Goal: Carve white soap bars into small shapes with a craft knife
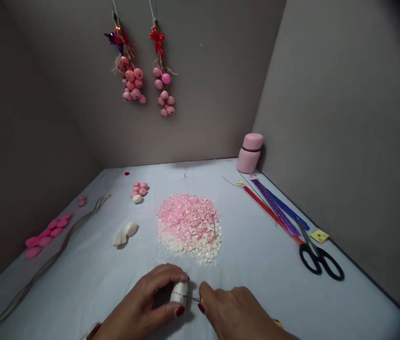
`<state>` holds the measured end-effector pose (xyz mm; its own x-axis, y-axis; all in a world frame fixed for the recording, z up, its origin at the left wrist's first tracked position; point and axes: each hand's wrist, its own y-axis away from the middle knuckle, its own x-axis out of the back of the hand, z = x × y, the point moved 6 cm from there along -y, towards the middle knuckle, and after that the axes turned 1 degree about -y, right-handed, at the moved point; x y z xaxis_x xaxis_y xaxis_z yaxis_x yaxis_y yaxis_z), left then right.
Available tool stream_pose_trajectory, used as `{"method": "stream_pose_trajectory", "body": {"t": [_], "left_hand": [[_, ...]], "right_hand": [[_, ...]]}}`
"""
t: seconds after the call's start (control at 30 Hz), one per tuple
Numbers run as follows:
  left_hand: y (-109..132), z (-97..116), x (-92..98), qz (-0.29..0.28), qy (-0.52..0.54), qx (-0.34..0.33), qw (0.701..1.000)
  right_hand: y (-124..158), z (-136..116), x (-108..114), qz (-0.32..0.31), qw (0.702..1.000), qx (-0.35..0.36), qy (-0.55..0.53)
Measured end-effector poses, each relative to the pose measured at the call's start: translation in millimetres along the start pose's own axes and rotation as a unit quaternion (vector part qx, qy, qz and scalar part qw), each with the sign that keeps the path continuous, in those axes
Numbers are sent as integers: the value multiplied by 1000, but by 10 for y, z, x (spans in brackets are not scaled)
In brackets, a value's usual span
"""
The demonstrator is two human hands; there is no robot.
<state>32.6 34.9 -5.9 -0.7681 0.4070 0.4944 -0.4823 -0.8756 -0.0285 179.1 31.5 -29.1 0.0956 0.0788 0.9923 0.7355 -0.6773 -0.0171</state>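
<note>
My left hand (152, 300) is closed around a small white oval cocoon-like piece (179, 293) at the near edge of the table. My right hand (233, 311) sits just to its right, fingers pinched on a thin needle-like tool (195, 298) whose tip touches the white piece. A bit of yellow shows under my right hand. Just beyond both hands lies a pile of pink and white flakes (190, 225).
Black scissors (318, 259) and red, purple and blue ribbons (274, 208) lie along the right. A pink flask (249, 153) stands in the far corner. White pieces (125, 233), pink balls (139, 189), pink ovals (47, 233) and straw strands (54, 255) lie at left. Two pink bunches (132, 80) hang on the wall.
</note>
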Motion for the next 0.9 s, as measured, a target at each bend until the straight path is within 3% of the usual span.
{"method": "stream_pose_trajectory", "body": {"t": [0.13,0.47,0.73,0.9], "left_hand": [[14,-25,-13,-6,-11,-9,1000],[-6,-49,-29,9,-22,-12,1000],[12,-60,-1,19,-15,9,1000],[31,-96,8,23,-3,13,1000]], "right_hand": [[9,-7,-9,8,1000,10,1],[-38,13,101,-87,996,-2,-31],[40,41,98,-108,994,-26,11],[52,67,96,-88,995,-36,-16]]}}
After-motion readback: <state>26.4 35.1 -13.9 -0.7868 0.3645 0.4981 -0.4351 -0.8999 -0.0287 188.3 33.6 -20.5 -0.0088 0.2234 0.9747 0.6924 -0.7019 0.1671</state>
